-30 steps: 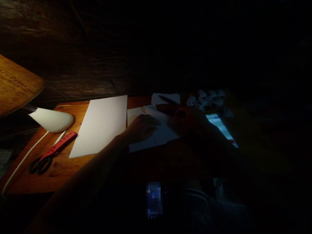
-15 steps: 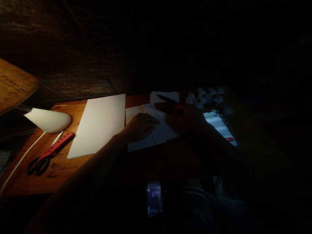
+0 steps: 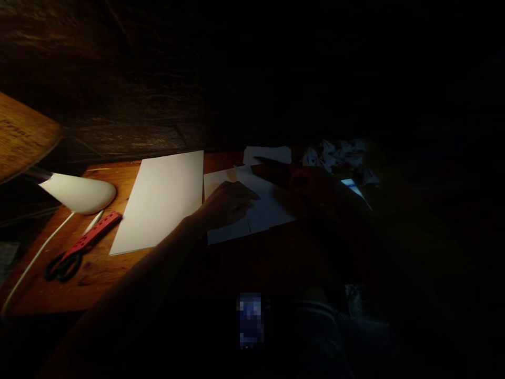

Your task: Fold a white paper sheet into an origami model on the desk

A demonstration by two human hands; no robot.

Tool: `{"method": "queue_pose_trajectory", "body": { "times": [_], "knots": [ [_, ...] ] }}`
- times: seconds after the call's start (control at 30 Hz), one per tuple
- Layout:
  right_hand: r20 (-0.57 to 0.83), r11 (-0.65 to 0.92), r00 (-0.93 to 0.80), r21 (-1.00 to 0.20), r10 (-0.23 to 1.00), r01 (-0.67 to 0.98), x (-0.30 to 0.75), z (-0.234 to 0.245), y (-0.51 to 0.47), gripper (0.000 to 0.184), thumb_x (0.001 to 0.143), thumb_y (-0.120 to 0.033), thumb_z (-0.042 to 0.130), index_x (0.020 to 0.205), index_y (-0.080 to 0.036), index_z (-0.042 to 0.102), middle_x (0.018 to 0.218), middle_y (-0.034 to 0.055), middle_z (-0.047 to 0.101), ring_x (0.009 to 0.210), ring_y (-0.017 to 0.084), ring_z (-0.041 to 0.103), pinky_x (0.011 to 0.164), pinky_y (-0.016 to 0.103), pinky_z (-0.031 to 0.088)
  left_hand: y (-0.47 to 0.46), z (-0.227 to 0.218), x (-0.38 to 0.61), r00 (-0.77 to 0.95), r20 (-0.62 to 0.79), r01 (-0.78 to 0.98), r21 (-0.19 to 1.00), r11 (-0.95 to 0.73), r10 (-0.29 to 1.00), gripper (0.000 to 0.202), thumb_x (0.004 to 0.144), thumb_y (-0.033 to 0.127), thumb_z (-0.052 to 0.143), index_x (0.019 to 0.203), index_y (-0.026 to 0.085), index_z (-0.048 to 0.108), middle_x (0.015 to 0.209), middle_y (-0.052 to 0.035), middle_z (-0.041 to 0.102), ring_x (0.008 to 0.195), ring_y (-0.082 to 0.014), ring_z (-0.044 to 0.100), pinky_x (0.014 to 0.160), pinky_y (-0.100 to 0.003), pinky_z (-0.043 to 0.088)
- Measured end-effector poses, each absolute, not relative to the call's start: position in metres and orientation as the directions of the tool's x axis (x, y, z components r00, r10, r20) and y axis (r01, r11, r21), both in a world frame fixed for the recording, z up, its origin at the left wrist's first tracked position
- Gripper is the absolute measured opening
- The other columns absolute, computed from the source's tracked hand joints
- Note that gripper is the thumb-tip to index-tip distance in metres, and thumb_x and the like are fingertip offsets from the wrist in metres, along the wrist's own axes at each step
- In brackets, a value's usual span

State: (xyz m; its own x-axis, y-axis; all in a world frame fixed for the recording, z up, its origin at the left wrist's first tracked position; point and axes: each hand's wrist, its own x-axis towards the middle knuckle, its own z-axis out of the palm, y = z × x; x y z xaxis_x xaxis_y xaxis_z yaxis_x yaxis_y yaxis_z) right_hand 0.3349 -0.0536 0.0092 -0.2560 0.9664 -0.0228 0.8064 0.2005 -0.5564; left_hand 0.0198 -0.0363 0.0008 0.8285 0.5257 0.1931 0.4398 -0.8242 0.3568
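Observation:
My left hand [image 3: 232,200] lies palm down on the white paper sheets [image 3: 262,210], fingers stretched out flat. Across the sheets, my right hand [image 3: 305,181] is closed and deep in shadow. From it a dark, pointed, knife-like tool [image 3: 270,162] sticks out to the left over the paper; its handle is hidden in the fist. The sheets overlap, and an upper edge stands slightly raised. Left of them lies a larger blank white sheet [image 3: 161,202].
A lamp with a white base [image 3: 81,193] and a cord stands at the left. Scissors with black handles [image 3: 65,266] and a red patterned cover lie near it. Small papers [image 3: 268,154] and crumpled paper [image 3: 335,154] lie at the back; a lit phone [image 3: 355,190] is partly covered by my arm.
My right hand has shifted slightly to the right with the pointed tool, and its arm now hides more of the phone. My left hand stays in place.

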Motion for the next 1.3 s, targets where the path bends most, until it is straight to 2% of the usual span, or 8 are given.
{"method": "queue_pose_trajectory", "body": {
  "times": [0.23, 0.5, 0.6, 0.8, 0.9, 1.07, 1.17, 1.3],
  "knots": [
    [-0.075, 0.189, -0.28, -0.57, 0.957, 0.799, 0.34, 0.015, -0.055, 0.014, 0.075, -0.014, 0.076, 0.087, -0.02, 0.076, 0.096, 0.0036, 0.079, 0.09, 0.022, 0.072, 0.079, 0.031, 0.05, -0.036, 0.0, 0.02, 0.83, 0.187, 0.435, 0.374, -0.819, 0.525, 0.022, 0.093, 0.02, 0.059, 0.098, 0.027, 0.079, 0.127, -0.0005, 0.08, 0.117, -0.0245, 0.072, 0.102, -0.048, 0.049],
    [0.081, 0.559, -0.595, -0.464, 0.799, 0.687, 0.339, 0.008, -0.056, 0.023, 0.084, -0.023, 0.071, 0.105, -0.023, 0.079, 0.11, 0.0079, 0.073, 0.101, 0.024, 0.067, 0.089, 0.036, 0.05, -0.038, -0.001, 0.022, 0.833, 0.187, 0.45, 0.318, -0.834, 0.521, 0.021, 0.094, 0.022, 0.058, 0.103, 0.026, 0.077, 0.127, -0.0017, 0.08, 0.116, -0.0239, 0.072, 0.101, -0.048, 0.048],
    [0.123, 0.631, -0.638, -0.371, 0.761, 0.681, 0.331, 0.006, -0.062, 0.042, 0.075, -0.04, 0.086, 0.113, -0.021, 0.078, 0.119, 0.0129, 0.068, 0.114, 0.032, 0.06, 0.097, 0.046, 0.049, -0.044, 0.001, 0.024, 0.85, 0.197, 0.44, 0.247, -0.864, 0.489, 0.018, 0.094, 0.038, 0.066, 0.101, 0.024, 0.075, 0.127, -0.0042, 0.079, 0.118, -0.0258, 0.07, 0.103, -0.048, 0.046],
    [0.091, 0.635, -0.642, -0.301, 0.761, 0.711, 0.322, 0.012, -0.072, 0.07, 0.059, -0.048, 0.098, 0.117, -0.018, 0.075, 0.13, 0.0151, 0.064, 0.118, 0.037, 0.058, 0.099, 0.052, 0.049, -0.064, 0.006, 0.03, 0.859, 0.182, 0.479, 0.045, -0.877, 0.479, 0.06, 0.086, 0.069, 0.07, 0.126, 0.024, 0.066, 0.131, -0.0094, 0.073, 0.124, -0.0315, 0.064, 0.115, -0.053, 0.036],
    [0.062, 0.652, -0.664, -0.275, 0.746, 0.707, 0.317, 0.02, -0.077, 0.067, 0.064, -0.046, 0.096, 0.119, -0.015, 0.074, 0.136, 0.0171, 0.062, 0.121, 0.038, 0.058, 0.1, 0.052, 0.05, -0.071, 0.005, 0.033, 0.854, 0.195, 0.495, -0.023, -0.869, 0.482, 0.066, 0.088, 0.07, 0.068, 0.135, 0.025, 0.063, 0.135, -0.0105, 0.071, 0.122, -0.0334, 0.063, 0.11, -0.053, 0.038],
    [0.027, 0.665, -0.681, -0.248, 0.732, 0.705, 0.305, 0.025, -0.082, 0.072, 0.065, -0.045, 0.096, 0.124, -0.014, 0.071, 0.129, 0.0178, 0.065, 0.117, 0.037, 0.06, 0.097, 0.05, 0.052, -0.075, 0.009, 0.036, 0.851, 0.209, 0.495, -0.011, -0.869, 0.482, 0.044, 0.098, 0.047, 0.061, 0.135, 0.025, 0.062, 0.129, -0.0095, 0.073, 0.115, -0.0314, 0.066, 0.1, -0.05, 0.041],
    [0.024, 0.67, -0.688, -0.257, 0.725, 0.697, 0.302, 0.026, -0.082, 0.052, 0.074, -0.038, 0.088, 0.12, -0.016, 0.073, 0.122, 0.0159, 0.069, 0.113, 0.035, 0.062, 0.093, 0.047, 0.052, -0.076, 0.013, 0.037, 0.838, 0.199, 0.512, 0.032, -0.858, 0.508, 0.028, 0.097, 0.033, 0.059, 0.121, 0.023, 0.067, 0.121, -0.0084, 0.076, 0.11, -0.0296, 0.067, 0.1, -0.049, 0.042],
    [0.057, 0.647, -0.659, -0.274, 0.75, 0.712, 0.3, 0.027, -0.081, 0.024, 0.088, -0.021, 0.068, 0.111, -0.02, 0.078, 0.118, 0.0117, 0.072, 0.111, 0.029, 0.065, 0.094, 0.042, 0.051, -0.077, 0.013, 0.04, 0.814, 0.193, 0.541, 0.089, -0.836, 0.548, 0.028, 0.092, 0.034, 0.062, 0.117, 0.023, 0.068, 0.119, -0.008, 0.077, 0.109, -0.0296, 0.069, 0.104, -0.051, 0.041]
  ]
}}
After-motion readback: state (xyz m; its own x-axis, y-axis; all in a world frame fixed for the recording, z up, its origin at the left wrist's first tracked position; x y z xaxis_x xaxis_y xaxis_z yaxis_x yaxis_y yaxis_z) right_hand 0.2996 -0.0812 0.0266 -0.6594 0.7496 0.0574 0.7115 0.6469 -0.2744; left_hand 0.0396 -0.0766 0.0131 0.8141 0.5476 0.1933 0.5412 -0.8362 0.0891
